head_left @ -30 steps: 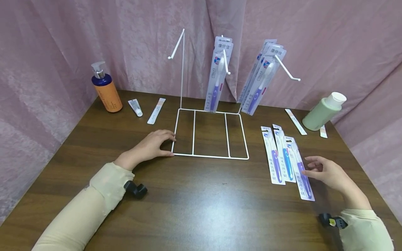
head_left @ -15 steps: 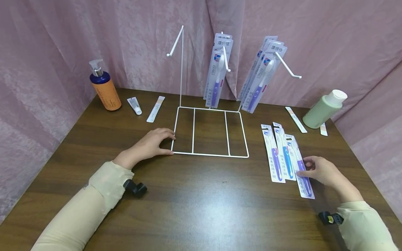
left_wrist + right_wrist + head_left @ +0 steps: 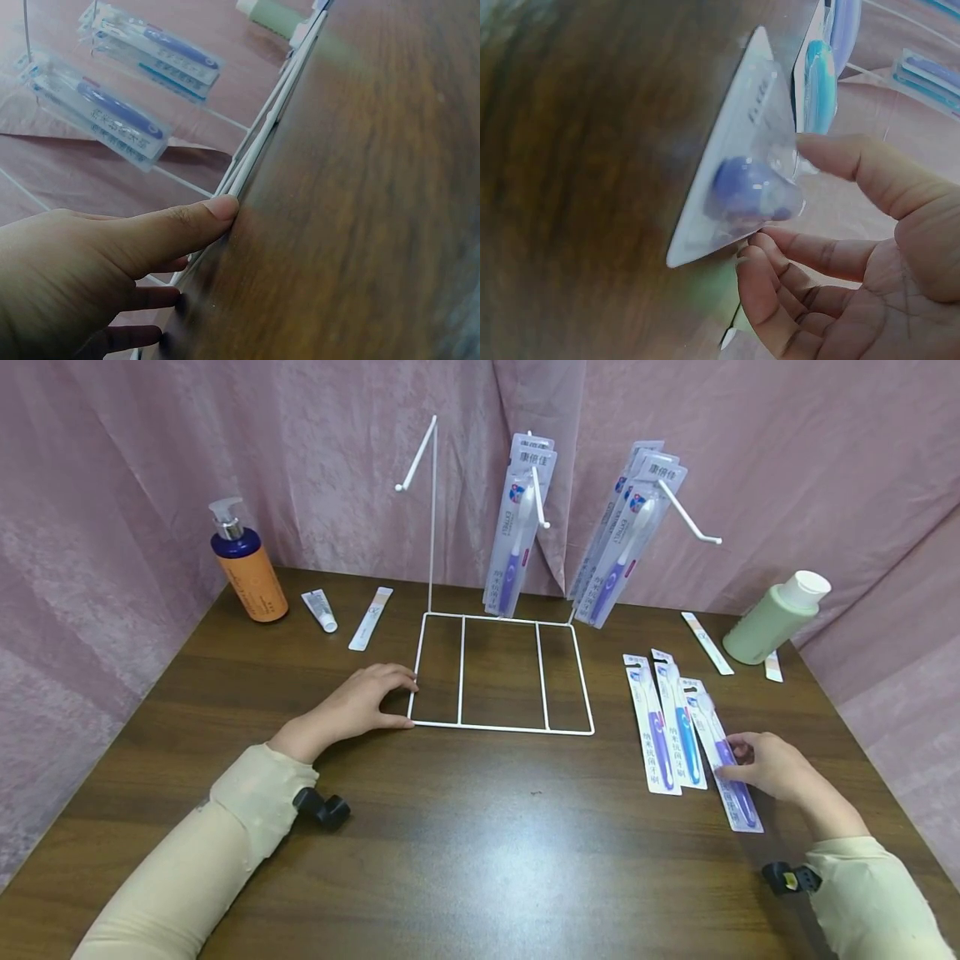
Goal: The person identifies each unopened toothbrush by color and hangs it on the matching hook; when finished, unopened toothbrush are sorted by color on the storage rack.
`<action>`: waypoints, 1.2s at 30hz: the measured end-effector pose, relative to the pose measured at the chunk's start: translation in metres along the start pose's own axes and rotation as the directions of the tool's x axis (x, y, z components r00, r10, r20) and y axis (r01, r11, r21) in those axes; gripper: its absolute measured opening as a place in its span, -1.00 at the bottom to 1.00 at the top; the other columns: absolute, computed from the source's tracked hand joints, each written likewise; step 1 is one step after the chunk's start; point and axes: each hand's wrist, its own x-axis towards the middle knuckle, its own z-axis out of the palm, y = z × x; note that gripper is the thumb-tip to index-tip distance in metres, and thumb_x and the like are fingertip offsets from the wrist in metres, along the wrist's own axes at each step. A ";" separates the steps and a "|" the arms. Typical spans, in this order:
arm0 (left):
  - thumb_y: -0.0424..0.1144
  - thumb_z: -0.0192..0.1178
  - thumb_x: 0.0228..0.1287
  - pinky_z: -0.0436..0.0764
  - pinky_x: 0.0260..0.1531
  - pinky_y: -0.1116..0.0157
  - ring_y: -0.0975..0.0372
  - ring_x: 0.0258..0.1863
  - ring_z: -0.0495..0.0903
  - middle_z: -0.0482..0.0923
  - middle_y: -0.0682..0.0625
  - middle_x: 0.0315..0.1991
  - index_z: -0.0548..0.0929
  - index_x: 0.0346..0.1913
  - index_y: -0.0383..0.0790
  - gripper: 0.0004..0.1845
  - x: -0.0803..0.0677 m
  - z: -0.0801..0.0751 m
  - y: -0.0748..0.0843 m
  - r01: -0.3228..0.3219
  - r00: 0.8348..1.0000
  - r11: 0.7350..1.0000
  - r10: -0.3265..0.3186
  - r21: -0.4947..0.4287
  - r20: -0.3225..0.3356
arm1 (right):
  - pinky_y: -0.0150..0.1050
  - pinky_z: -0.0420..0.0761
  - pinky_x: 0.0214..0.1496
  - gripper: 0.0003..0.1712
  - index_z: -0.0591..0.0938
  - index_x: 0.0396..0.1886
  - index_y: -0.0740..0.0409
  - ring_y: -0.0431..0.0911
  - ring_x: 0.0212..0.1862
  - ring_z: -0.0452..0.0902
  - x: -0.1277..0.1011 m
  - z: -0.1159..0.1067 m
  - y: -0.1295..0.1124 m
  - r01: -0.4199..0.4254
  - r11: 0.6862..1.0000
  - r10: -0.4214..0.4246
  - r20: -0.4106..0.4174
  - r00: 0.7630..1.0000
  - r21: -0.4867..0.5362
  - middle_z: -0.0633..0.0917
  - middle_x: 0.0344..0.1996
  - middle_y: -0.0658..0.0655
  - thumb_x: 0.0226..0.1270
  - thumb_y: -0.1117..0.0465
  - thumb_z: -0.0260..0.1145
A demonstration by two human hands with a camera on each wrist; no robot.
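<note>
My right hand (image 3: 774,768) pinches a purple toothbrush in its blister pack (image 3: 741,806) across its width, thumb on one edge and fingertips on the other. In the right wrist view the end of this pack (image 3: 727,202) faces the camera, close over the table. Beside it lie a blue toothbrush pack (image 3: 684,735) and another purple toothbrush pack (image 3: 654,735). My left hand (image 3: 352,703) rests at the front left corner of the white wire display rack (image 3: 502,728), fingers spread. The left wrist view shows the thumb (image 3: 221,208) pressing on its wire.
Several toothbrush packs hang on the rack's middle hook (image 3: 540,502) and right hook (image 3: 686,514). At left stand an orange pump bottle (image 3: 255,581), a small tube (image 3: 320,610) and a thin sachet (image 3: 371,618). Right of the rack are another sachet (image 3: 707,643) and a green bottle (image 3: 772,627).
My right hand has closed from beside the purple toothbrush pack to a pinch on it. The pack's near end has swung slightly right. My left hand stays at the rack's corner.
</note>
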 end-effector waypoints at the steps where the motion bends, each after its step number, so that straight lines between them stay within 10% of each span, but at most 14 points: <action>1: -0.06 0.43 0.04 0.32 0.26 -0.13 -0.07 0.25 0.41 0.50 -0.19 0.19 0.61 0.04 -0.27 -0.47 0.000 0.000 0.000 -0.003 1.000 1.000 0.003 0.004 -0.002 | -0.25 0.41 -0.34 -0.24 0.50 0.03 0.59 -0.03 -0.33 0.47 0.000 0.000 -0.001 0.001 1.000 -0.001 -0.005 1.000 -0.006 0.64 -0.34 0.30 0.05 0.02 0.46; 36: -0.03 0.42 0.05 0.31 0.29 -0.12 -0.06 0.27 0.39 0.49 -0.17 0.21 0.61 0.06 -0.25 -0.46 0.000 0.000 0.001 0.025 1.000 1.000 -0.025 0.009 0.017 | -0.28 0.41 -0.41 -0.19 0.30 0.19 0.60 -0.08 -0.40 0.48 -0.005 0.002 0.009 -0.113 0.982 0.112 0.011 0.994 0.154 0.61 -0.38 0.29 0.20 0.07 0.37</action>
